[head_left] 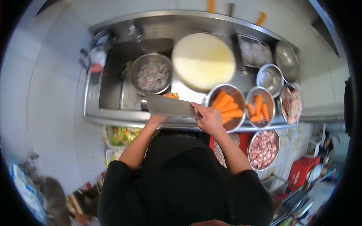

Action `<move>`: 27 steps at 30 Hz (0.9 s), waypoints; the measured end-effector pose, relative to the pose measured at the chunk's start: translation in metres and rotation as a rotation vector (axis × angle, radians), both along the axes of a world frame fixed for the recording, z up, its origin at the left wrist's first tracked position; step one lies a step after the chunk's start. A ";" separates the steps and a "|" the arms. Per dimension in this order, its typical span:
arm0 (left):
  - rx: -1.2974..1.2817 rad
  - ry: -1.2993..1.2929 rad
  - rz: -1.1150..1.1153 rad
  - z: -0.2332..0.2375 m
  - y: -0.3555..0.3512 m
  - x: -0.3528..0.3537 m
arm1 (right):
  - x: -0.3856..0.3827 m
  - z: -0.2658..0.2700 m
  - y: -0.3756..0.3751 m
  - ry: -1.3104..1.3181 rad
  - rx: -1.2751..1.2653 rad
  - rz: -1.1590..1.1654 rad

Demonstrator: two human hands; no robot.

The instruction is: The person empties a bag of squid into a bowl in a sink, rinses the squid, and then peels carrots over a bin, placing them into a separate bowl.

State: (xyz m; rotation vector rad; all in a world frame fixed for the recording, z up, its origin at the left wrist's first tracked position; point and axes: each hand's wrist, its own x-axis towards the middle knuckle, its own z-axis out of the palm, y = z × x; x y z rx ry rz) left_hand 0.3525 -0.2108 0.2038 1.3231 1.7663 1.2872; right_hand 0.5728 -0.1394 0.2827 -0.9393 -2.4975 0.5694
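A wide steel cleaver (171, 106) is held over the counter's front edge. My right hand (209, 118) is closed on its right end, with a finger lying along the blade. My left hand (157, 119) is below the left part of the blade, which hides its fingers; what it holds cannot be made out. An orange carrot piece (172, 95) shows just past the blade's upper edge, on a white surface. Peeled carrots (228, 106) fill a steel bowl right of my right hand, and more carrots (258, 109) lie in the smaller bowl beside it.
Behind the cleaver is a round white board (204, 62). A bowl of greyish strips (152, 75) stands in the sink (113, 83) at left. Bowls of raw meat (292, 103) and pink meat chunks (265, 149), an empty bowl (270, 80) and a tray (255, 51) are at right.
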 end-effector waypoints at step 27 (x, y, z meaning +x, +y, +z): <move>-0.455 -0.296 1.190 0.062 -0.318 -0.036 | -0.290 -0.085 -0.154 -0.424 -0.122 1.173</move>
